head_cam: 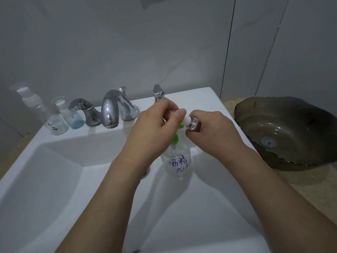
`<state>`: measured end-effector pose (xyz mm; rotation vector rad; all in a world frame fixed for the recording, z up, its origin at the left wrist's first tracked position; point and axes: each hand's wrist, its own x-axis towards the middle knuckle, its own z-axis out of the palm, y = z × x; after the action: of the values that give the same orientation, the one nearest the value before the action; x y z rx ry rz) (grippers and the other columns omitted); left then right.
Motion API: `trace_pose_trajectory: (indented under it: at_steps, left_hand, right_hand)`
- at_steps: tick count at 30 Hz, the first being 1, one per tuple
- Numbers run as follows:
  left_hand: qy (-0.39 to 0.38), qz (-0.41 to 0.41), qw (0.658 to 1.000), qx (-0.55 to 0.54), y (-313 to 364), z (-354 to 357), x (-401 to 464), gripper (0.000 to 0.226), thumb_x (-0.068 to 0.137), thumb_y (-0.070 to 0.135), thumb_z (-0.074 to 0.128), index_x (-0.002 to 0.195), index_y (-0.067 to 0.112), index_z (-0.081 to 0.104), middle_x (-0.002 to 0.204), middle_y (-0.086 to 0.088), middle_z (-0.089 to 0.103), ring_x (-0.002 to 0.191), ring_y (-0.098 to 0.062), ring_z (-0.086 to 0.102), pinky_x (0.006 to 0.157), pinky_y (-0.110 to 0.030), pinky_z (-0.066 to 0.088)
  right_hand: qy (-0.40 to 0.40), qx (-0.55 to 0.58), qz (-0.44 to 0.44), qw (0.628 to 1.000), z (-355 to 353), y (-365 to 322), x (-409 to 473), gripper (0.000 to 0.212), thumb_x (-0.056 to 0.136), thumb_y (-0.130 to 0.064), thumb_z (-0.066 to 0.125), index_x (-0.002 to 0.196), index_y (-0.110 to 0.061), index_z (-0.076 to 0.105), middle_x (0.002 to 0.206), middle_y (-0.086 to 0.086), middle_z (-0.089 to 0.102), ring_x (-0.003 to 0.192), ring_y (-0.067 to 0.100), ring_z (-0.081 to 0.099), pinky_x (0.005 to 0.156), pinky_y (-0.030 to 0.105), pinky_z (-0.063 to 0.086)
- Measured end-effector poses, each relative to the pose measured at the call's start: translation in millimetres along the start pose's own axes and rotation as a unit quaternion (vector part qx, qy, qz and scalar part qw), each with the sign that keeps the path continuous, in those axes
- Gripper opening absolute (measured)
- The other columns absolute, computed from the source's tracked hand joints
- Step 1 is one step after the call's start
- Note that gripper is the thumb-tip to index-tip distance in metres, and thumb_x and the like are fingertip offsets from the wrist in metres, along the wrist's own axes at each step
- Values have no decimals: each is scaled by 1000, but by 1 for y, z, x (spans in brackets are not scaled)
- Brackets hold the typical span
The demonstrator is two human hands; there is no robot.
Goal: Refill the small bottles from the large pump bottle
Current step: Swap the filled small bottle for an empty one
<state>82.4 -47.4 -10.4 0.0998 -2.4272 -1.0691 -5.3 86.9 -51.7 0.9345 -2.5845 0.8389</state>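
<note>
While both hands, left [156, 123] and right [209, 128], pinch a small bottle [191, 123] above the pump bottle [177, 161], its cap looks mid-twist; next, finish and set it down.

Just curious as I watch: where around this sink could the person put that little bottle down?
The ledge right of the right tap handle looks bare, as does the basin floor left of the big pump bottle. The ledge left of the spout is crowded with two small bottles.

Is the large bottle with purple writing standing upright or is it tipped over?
Upright. The large bottle stands in the sink, its green pump on top, below both hands.
</note>
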Motion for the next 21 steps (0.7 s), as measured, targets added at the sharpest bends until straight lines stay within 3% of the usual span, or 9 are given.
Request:
trace_pose_trajectory:
  at_steps: [2,4,6,8,10,16,21]
  left_hand:
    - [-13,11,1000,17,0,0,0,4,91,27,57,89,29,59,71,26,55,58,1,50,53,-10,36]
    - [-21,27,999,25,2,0,-2,14,88,20,55,92,32,58,80,30,53,64,3,48,58,-8,38]
    - [-19,17,1000,17,2,0,-3,12,86,24,54,91,35,56,83,26,55,66,4,49,57,-6,37]
    - [-15,-13,1000,10,1,1,-1,3,88,34,58,86,33,58,74,16,57,58,2,52,50,-7,36]
    - [-20,-22,999,23,-2,3,0,10,88,38,62,83,30,59,65,13,56,53,1,52,48,-9,35]
    - [-34,11,999,38,-4,0,1,9,88,29,65,81,31,58,59,12,52,55,-2,47,51,-12,35]
    - [-24,30,998,40,-2,0,0,7,88,23,66,87,29,61,62,12,53,58,-3,48,53,-11,34]
  right_hand:
    - [6,5,6,1000,0,0,0,5,79,-28,58,78,-23,56,63,-4,54,66,23,52,55,31,38]
    - [6,14,14,1000,0,0,-1,4,78,-27,59,78,-25,55,64,-4,56,67,23,52,56,31,41]
    - [-1,13,15,1000,0,-1,-2,3,78,-27,59,79,-24,57,65,-4,57,67,23,53,56,32,42]
    - [-2,11,11,1000,0,-2,-2,5,79,-28,59,78,-24,57,64,-5,56,66,22,52,56,31,41]
    - [-3,9,11,1000,0,-2,-1,6,79,-29,59,78,-23,58,64,-5,56,66,22,52,56,31,41]
    - [-5,6,9,1000,1,-3,-1,8,82,-32,57,82,-24,61,70,-6,60,71,21,55,60,31,43]
    - [3,6,8,1000,2,-1,1,7,83,-33,57,84,-27,61,68,-10,52,72,20,54,61,31,41]
